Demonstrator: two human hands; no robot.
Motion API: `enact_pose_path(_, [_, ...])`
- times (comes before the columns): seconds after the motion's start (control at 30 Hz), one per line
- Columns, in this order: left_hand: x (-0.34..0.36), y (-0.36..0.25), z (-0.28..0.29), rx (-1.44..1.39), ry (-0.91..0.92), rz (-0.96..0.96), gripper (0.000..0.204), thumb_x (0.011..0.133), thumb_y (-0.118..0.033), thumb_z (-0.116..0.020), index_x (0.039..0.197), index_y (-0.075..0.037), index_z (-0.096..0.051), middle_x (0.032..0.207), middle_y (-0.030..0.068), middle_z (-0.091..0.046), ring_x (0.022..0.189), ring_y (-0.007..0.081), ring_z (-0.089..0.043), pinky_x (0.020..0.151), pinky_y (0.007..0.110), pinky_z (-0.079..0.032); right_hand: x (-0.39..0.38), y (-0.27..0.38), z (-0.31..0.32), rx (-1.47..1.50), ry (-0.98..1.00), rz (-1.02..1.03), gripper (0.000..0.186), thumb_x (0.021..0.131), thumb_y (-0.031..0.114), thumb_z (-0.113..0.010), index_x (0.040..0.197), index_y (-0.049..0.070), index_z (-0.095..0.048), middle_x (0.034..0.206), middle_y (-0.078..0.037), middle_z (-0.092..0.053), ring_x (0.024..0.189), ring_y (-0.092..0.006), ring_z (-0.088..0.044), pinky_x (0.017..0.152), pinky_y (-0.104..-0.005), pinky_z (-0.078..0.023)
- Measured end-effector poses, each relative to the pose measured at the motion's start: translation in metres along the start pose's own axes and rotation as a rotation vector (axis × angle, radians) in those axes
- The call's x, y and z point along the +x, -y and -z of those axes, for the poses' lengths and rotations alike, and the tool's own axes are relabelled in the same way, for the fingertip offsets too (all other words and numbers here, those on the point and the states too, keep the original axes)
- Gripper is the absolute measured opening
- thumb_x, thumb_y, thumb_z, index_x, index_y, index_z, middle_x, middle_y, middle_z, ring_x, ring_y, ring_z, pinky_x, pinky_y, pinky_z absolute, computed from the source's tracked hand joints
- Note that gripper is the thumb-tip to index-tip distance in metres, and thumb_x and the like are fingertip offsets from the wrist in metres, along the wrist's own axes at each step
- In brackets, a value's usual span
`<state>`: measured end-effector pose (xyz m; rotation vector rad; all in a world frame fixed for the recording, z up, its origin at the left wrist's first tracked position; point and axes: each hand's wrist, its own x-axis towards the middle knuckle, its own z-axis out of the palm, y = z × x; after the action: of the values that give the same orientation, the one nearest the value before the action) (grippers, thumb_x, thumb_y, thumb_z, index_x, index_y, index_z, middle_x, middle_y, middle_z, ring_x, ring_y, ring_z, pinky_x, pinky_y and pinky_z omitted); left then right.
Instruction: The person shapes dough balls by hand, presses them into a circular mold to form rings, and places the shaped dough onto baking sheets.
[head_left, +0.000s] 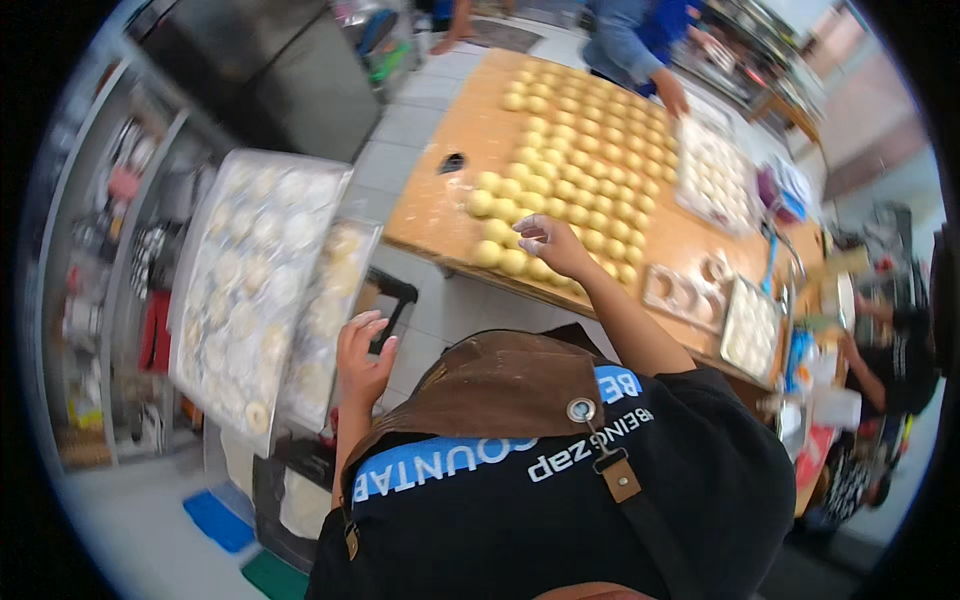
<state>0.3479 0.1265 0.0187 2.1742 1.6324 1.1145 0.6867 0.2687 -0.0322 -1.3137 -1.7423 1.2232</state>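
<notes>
Rows of pale yellow dough balls (570, 190) cover much of a wooden table in front of me. Over the near row is my right hand (552, 245), its floury fingers apart and a little bent. They are close beside a dough ball (497, 234) at the left end; whether they touch it I cannot tell. My left hand (365, 355), also floury, is raised off the table with fingers spread and nothing in it. Nearest to it are two stacked trays: an upper tray (250, 270) of flattened, floury dough pieces under a clear sheet, and a lower tray (330, 310) of similar pieces.
A dark small object (453, 163) lies on the table (425, 205). On the right are a tray of white dough balls (718, 180), a mould with round hollows (685, 298) and another filled tray (750, 330). A co-worker's hand (672, 95) reaches in at the far side. Shelves (95, 300) line the left.
</notes>
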Motion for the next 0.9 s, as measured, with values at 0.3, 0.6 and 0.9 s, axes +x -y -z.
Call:
enact_pose_path(0.3, [0.042,-0.120,-0.132,-0.143,0.275,-0.313,0.025,0.073,-0.010,-0.069,0.097,-0.005,-0.061,0.105,0.0119,-0.061,0.099,0.0311,-0.056,0.086,0.039,-0.044,-0.212,-0.110,0.200,-0.067,-0.659,-0.268,0.021,0.083,0.008,-0.062,0.102,0.000,-0.062,0.096,-0.008,-0.066,0.091,-0.0172,-0.062,0.081,-0.0299,-0.049])
enact_pose_path(0.6, [0.054,-0.221,-0.221,-0.267,0.483,-0.524,0.024,0.073,-0.013,-0.070,0.096,-0.007,-0.062,0.104,0.0094,-0.060,0.098,0.0293,-0.056,0.085,0.040,-0.044,-0.433,-0.156,0.286,-0.338,-1.089,-0.603,0.026,0.081,0.013,-0.063,0.102,-0.002,-0.063,0.099,-0.016,-0.066,0.093,-0.0252,-0.065,0.082,-0.0334,-0.049])
enact_pose_path(0.9, [0.076,-0.239,-0.236,-0.241,0.520,-0.597,0.028,0.073,-0.011,-0.070,0.099,-0.007,-0.061,0.105,0.0113,-0.060,0.098,0.0309,-0.056,0.084,0.040,-0.045,-0.458,-0.195,0.275,-0.508,-1.064,-0.802,0.034,0.076,0.010,-0.060,0.108,0.000,-0.061,0.110,-0.021,-0.061,0.106,-0.0349,-0.056,0.091,-0.0391,-0.044])
